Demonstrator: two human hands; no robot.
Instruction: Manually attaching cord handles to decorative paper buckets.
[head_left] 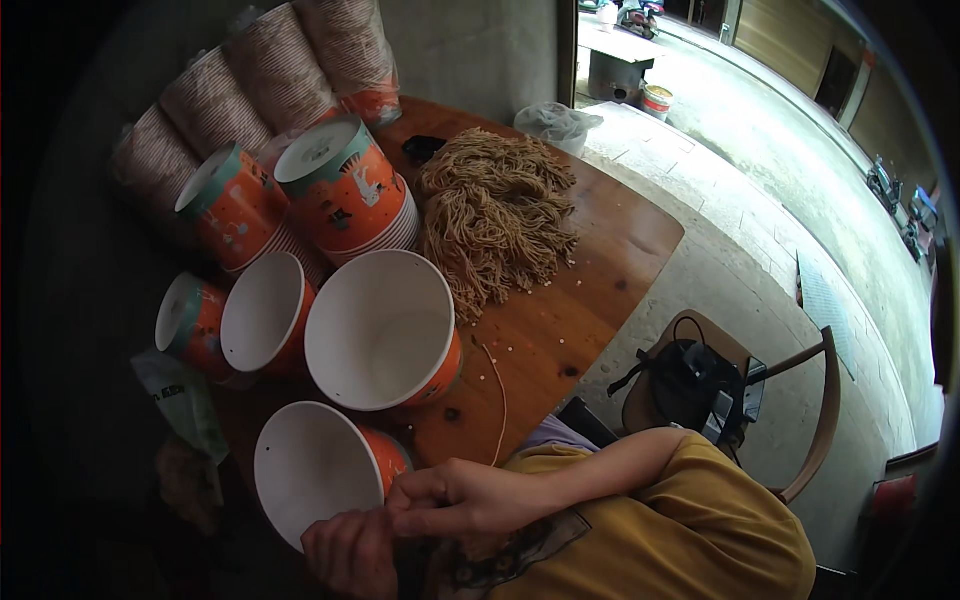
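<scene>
An orange-printed paper bucket [310, 470] with a white inside lies tilted at the near edge of the table, its mouth turned toward me. Beside its outer wall my right hand [465, 497] is closed, thumb and fingers pinched together. My left hand [350, 553] is closed too, low in front of the bucket's rim and close against the right hand. What either hand pinches is hidden by the fingers. Small dark holes show near the bucket's rim. A thin tan cord [498, 400] lies on the table beyond my right hand.
On the wooden table [620, 245] are a large open bucket [380, 330], a smaller one [263, 312], upturned stacks of buckets [345, 190] and a heap of tan cords [495, 210]. Wrapped bucket stacks [215, 95] stand behind. A chair [820, 400] holding a black bag [690, 385] is at the right.
</scene>
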